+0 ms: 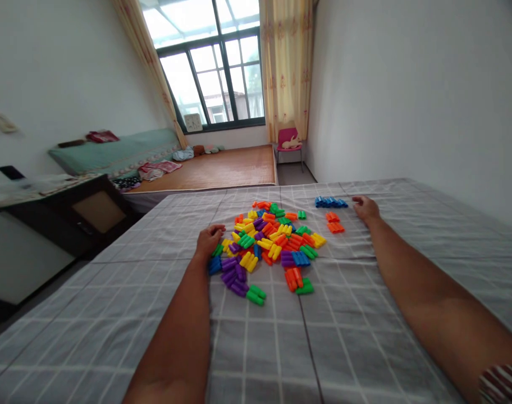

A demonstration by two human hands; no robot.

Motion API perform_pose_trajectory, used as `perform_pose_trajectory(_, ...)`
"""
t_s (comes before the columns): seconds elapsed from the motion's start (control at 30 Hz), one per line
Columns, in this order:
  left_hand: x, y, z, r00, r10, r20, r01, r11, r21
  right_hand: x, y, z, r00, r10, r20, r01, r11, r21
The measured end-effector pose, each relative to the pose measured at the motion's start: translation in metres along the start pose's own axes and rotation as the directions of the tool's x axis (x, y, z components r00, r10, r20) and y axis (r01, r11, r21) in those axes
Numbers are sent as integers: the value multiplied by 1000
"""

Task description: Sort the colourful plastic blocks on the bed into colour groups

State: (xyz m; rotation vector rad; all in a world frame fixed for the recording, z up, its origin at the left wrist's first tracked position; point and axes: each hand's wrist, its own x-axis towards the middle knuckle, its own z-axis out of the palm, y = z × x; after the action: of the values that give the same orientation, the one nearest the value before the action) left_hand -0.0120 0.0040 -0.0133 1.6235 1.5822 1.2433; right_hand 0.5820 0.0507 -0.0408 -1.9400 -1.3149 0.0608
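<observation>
The left grip [209, 241], a bare hand, rests against the left edge of the block pile [264, 244]; whether its fingers pinch a block cannot be determined. The right grip [365, 209] is loosely curled just beyond the right end of the blue row [331, 202]; no block shows in it, but its finger gap is not resolvable. The pile lies mid-cloth. Its blocks appear to be light, stiff, smooth plastic: likely slippery, not fragile. Take hold across the sides of an outer block. Overlapping neighbours obstruct access to inner blocks. The purple blocks [228, 278] lie along the pile's near-left edge. Two orange blocks [335, 227] lie nearer the wearer than the row. Beneath is the grey checked cloth [277, 348]; a dark cabinet [87, 213] stands left, well apart.
</observation>
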Motion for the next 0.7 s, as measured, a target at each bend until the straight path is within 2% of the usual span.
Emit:
perform_pose_trajectory(0.1, 0, -1, 2, 1000, -6, 7, 6, 1000, 11, -4, -16, -4, 997, 77, -9, -77, 997, -4)
perform_pose_trajectory(0.17, 1, -1, 3, 1000, 0, 10, 0, 1000, 17, -12, -42, -7, 996, 69, -53, -69, 998, 6)
perform_pose_trajectory(0.23, 2, -2, 5, 1000, 8, 6, -8, 999, 35, -28, -80, -7, 994, -46, -100, 52, 997, 57)
perform_pose_trajectory(0.3, 3, -3, 6, 1000, 14, 1, -14, 998, 62, -53, -127, -5, 965, -260, -40, 263, 952, 159)
perform_pose_trajectory(0.33, 4, -4, 7, 1000, 16, -1, -16, 997, 75, -69, -151, -3, 926, -374, 41, 357, 908, 219)
perform_pose_trajectory(0.4, 5, -5, 8, 1000, 23, -4, -22, 995, 95, -104, -197, 3, 800, -560, 215, 484, 814, 320)
perform_pose_trajectory(0.43, 5, -5, 9, 1000, 25, -2, -25, 994, 102, -121, -217, 7, 729, -629, 270, 528, 768, 363)
perform_pose_trajectory(0.5, 5, -5, 10, 1000, 29, 3, -29, 992, 123, -153, -252, 14, 580, -758, 299, 626, 650, 431)
perform_pose_trajectory(0.6, 4, -4, 10, 999, 39, 7, -40, 987, 157, -189, -285, 24, 373, -861, 346, 741, 501, 448)
perform_pose_trajectory(0.63, 3, -3, 10, 999, 46, 8, -46, 986, 161, -197, -292, 26, 323, -871, 372, 764, 471, 441)
perform_pose_trajectory(0.7, 3, -1, 11, 998, 58, 10, -59, 985, 161, -211, -301, 28, 256, -873, 414, 783, 439, 440)
